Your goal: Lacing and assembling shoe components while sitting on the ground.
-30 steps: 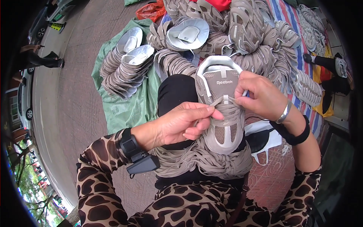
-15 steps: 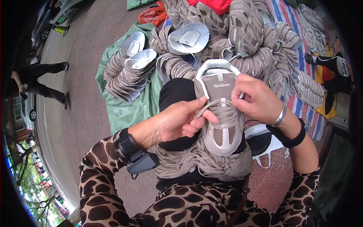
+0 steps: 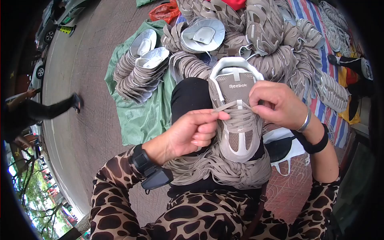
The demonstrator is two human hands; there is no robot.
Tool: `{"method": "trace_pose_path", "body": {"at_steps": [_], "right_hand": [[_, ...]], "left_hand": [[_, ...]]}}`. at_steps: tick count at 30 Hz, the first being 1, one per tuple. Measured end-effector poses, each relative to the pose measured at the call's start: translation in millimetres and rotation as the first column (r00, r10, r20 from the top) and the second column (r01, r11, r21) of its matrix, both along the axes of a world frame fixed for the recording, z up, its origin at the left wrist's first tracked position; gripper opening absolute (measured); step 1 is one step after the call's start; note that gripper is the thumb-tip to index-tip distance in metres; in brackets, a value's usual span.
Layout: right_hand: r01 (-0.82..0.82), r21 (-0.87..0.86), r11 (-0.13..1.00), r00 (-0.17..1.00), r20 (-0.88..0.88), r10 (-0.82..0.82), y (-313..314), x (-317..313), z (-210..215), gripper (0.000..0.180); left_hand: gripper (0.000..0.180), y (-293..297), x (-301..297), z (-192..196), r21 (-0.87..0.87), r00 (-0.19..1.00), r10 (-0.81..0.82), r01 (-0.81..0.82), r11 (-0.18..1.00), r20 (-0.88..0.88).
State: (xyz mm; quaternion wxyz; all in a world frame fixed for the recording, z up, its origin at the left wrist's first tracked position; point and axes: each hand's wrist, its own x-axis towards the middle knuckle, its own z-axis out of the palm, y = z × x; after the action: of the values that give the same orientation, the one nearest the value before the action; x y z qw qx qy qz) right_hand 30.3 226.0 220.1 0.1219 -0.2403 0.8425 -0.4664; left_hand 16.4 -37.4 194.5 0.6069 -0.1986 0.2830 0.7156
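A grey-beige sneaker upper (image 3: pixel 239 145) lies over my thigh, toe toward me and tongue away. Flat beige lace (image 3: pixel 229 106) crosses its upper eyelets, with laced rows below. At the left eyelet edge, my left hand (image 3: pixel 196 130) pinches the lace between thumb and forefinger, its other fingers curled. My right hand (image 3: pixel 278 104) is closed at the right eyelet edge, fingertips together on the lace where it comes out. Across my lap is a thick bundle of loose beige laces (image 3: pixel 216 168).
Beyond my knees, stacked shoe uppers (image 3: pixel 274 66) pile up on a striped sheet (image 3: pixel 334 40). More stacks (image 3: pixel 138 82) rest on a green sack (image 3: pixel 128 130). A white bag (image 3: pixel 283 164) lies right of my leg. A person (image 3: pixel 36 110) walks at the far left, near parked cars (image 3: pixel 66 14).
My left fingers have curled into a pinch at the left eyelet edge, and the lace's loose loop there no longer shows. My right hand stays at the right edge. The passer-by has moved nearer.
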Motion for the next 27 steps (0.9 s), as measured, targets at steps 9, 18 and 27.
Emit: {"method": "trace_pose_path", "body": {"at_steps": [9,18,27], "right_hand": [[0.056,0.086,0.995,0.994,-0.099,-0.047,-6,9,-3,0.006],[0.113,0.037,0.993,0.992,0.046,-0.115,-9,8,2,0.013],[0.203,0.004,0.979,0.962,0.185,-0.2,-13,12,1,0.02]], "left_hand": [[0.061,-1,14,-12,0.225,0.947,-0.24,0.191,0.955,0.214],[0.034,7,20,3,-0.084,0.992,0.127,-0.126,0.988,-0.005],[0.014,11,-6,1,-0.336,0.749,-0.074,-0.205,0.919,-0.658]]}}
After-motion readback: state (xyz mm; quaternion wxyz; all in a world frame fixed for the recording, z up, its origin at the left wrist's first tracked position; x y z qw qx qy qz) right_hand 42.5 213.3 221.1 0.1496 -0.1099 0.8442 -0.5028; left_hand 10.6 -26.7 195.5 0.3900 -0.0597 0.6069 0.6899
